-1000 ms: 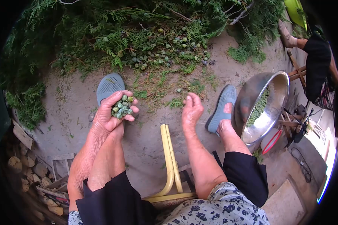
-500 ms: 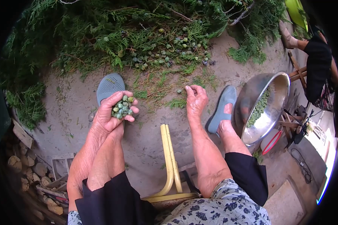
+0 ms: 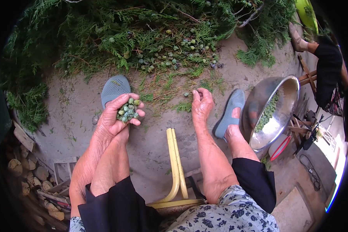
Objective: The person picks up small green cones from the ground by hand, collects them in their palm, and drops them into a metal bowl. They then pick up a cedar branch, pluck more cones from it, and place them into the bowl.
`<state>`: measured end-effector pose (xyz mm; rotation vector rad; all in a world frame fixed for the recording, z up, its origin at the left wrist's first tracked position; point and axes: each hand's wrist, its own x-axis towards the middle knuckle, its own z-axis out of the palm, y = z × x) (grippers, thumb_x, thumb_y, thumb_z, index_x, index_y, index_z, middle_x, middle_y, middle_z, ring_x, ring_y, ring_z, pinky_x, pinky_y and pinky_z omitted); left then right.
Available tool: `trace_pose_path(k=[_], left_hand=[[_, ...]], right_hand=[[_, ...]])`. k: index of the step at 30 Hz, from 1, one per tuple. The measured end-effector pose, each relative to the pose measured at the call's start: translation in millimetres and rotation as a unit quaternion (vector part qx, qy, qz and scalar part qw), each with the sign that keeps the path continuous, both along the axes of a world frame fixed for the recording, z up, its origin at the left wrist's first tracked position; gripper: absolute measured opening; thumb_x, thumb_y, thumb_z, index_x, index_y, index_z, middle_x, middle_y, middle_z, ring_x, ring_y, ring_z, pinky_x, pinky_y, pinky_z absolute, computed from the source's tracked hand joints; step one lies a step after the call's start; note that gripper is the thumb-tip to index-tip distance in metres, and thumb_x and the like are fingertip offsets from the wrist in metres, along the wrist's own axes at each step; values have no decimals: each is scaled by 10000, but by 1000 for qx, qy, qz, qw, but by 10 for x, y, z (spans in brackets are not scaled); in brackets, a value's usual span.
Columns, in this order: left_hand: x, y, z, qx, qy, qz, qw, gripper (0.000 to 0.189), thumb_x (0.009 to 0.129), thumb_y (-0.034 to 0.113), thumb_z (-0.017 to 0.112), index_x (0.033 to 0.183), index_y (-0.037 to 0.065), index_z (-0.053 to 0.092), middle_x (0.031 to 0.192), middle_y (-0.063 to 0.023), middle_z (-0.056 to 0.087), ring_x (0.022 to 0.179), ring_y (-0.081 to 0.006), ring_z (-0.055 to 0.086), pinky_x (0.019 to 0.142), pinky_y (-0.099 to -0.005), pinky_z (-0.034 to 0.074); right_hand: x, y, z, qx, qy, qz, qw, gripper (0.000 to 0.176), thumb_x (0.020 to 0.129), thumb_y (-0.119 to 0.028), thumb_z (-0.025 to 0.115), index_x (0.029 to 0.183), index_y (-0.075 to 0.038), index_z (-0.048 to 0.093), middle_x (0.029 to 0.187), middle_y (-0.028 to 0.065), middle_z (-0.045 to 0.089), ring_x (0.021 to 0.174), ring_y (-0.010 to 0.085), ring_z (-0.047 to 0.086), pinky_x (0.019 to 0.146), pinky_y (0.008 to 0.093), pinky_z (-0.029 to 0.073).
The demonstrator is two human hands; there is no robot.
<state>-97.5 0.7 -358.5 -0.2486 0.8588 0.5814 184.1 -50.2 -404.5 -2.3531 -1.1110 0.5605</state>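
Observation:
My left hand (image 3: 121, 112) is cupped, palm up, around a handful of green cypress cones (image 3: 128, 110), beside my left shoe and above my left leg. My right hand (image 3: 202, 105) is low in front of my right foot, its fingers curled and drawn close to the thumb. What lies between those fingertips, if anything, is hidden. A single green cone (image 3: 186, 94) shows just left of them, seemingly on the ground. Cut evergreen branches (image 3: 143, 34) spread across the far side, with more loose cones (image 3: 170, 62) along their near edge.
Right of my right shoe (image 3: 230, 112), a tilted steel basin (image 3: 259, 133) holds many green cones (image 3: 267, 114). A yellow metal chair frame (image 3: 174, 162) stands between my legs. Chopped logs (image 3: 41, 174) are piled at lower left. Another person's leg (image 3: 328, 65) shows at upper right.
The view has shifted slightly, so the ground and basin appear a little further right. Both hands keep nearly the same pose, and the cones stay in my left hand.

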Motion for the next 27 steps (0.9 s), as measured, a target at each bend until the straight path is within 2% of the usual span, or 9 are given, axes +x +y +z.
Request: trace_pose_path(k=[3,5,9,11,16,19,21,24,27], left_hand=[[1,0,-4,-2,-13,10,1000,300,917,223,551,1068,-36,555,930,-227,619,765,-319,672,545,-413,608],[5,18,5,-1,-10,9,1000,298,917,221,550,1069,-36,554,930,-226,618,765,-318,671,546,-411,609],[14,19,35,-5,-8,8,1000,299,917,217,550,1076,-36,552,933,-226,617,766,-316,670,549,-410,610],[17,30,35,-4,-9,8,1000,300,917,217,550,1079,-36,552,934,-226,616,767,-316,670,550,-410,611],[21,28,31,-20,-6,12,1000,343,932,268,539,1088,-37,555,937,-227,616,771,-315,670,557,-413,611],[12,22,-24,-24,-19,8,1000,354,926,320,536,1064,-5,561,942,-221,603,791,-323,660,569,-430,609],[7,31,-18,-17,-23,12,1000,358,929,316,532,1071,-12,560,938,-222,606,791,-332,660,580,-440,608],[19,33,-21,-17,-17,6,1000,356,931,299,529,1076,-25,555,945,-226,609,807,-337,658,617,-462,606],[26,23,-34,-27,-40,30,998,357,913,280,570,1068,-42,571,942,-239,620,804,-326,667,610,-447,609]], right_hand=[[-28,32,54,-42,-40,33,998,152,764,-39,673,913,-26,644,765,68,590,656,132,571,618,276,476],[-70,18,112,2,-23,-7,1000,147,767,-27,657,913,-22,639,788,65,564,630,137,559,612,278,474],[-144,-62,217,47,-5,37,998,181,766,-13,640,946,-25,623,807,67,544,610,138,547,611,290,473],[-228,-76,235,-13,54,52,997,214,765,-9,633,977,-31,608,820,78,544,644,140,561,614,299,471],[-321,-19,192,-16,-45,125,991,242,746,-14,644,982,-34,594,878,145,566,782,306,582,701,397,467],[-315,20,209,-45,-40,120,991,235,751,-17,637,981,-31,593,889,152,571,825,327,583,724,415,460],[-408,59,314,-24,-51,138,989,202,775,-22,626,975,-36,596,878,127,571,775,273,591,676,377,476],[-781,190,799,11,93,148,984,150,813,-39,625,960,-33,596,856,71,564,692,147,568,578,274,478],[-1143,158,995,51,167,184,967,190,796,-29,651,979,-28,600,885,86,577,717,164,585,607,285,491]])
